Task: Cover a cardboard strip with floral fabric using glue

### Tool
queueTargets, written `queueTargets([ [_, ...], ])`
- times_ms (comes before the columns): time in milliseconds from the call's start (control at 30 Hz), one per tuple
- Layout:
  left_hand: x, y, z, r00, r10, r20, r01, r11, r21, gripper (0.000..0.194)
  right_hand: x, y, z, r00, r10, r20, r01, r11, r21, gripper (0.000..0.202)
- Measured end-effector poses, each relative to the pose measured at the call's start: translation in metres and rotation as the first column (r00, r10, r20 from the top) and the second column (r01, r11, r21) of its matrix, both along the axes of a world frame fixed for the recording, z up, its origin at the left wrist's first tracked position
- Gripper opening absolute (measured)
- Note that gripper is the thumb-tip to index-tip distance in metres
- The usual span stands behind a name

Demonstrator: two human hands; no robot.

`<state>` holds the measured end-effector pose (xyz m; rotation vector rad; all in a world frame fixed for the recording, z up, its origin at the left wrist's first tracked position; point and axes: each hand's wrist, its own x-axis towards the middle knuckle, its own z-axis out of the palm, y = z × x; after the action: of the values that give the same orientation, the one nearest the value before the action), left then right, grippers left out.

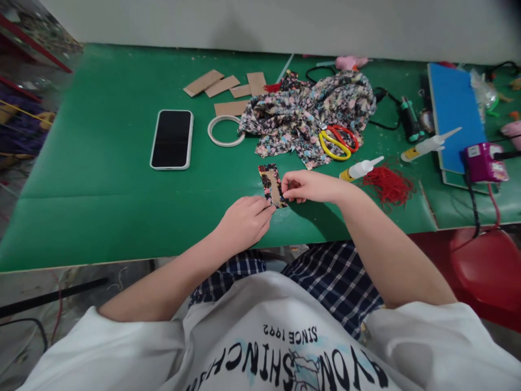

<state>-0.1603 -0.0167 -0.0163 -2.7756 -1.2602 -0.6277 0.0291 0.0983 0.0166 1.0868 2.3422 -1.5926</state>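
On the green table lies a small cardboard rectangle [275, 185], its edges wrapped in dark floral fabric and its brown middle bare. My left hand [248, 220] holds the lower left corner, fingers pressed together against it. At the right edge, my right hand [311, 186] is closed in a pinch on the fabric border. Just beyond is a crumpled floral cloth [301, 108] with red-and-yellow-handled scissors [337, 142] resting on it. A glue bottle [360, 169] and a tangle of red thread [388, 184] lie to the right of my right wrist.
Several brown cardboard pieces [222, 87] lie at the back, near a tape roll [226, 131] and a phone [171, 139]. Rightward are a second glue bottle [430, 146], a blue board [458, 108], a purple box with cables [484, 163] and a red stool [486, 266].
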Motion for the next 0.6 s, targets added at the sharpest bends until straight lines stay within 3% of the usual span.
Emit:
queueTargets([
  [233,0.001,0.000,0.000,1.000,-0.004,0.009,0.004,1.000,-0.001,0.024,0.006,-0.006,-0.002,0.998,0.046,0.043,-0.053,0.982,0.182,0.014],
  [600,0.003,-0.002,0.003,0.997,0.023,-0.074,-0.024,1.000,-0.005,0.024,-0.017,-0.012,-0.001,0.987,-0.033,0.156,-0.024,0.937,0.348,0.015],
])
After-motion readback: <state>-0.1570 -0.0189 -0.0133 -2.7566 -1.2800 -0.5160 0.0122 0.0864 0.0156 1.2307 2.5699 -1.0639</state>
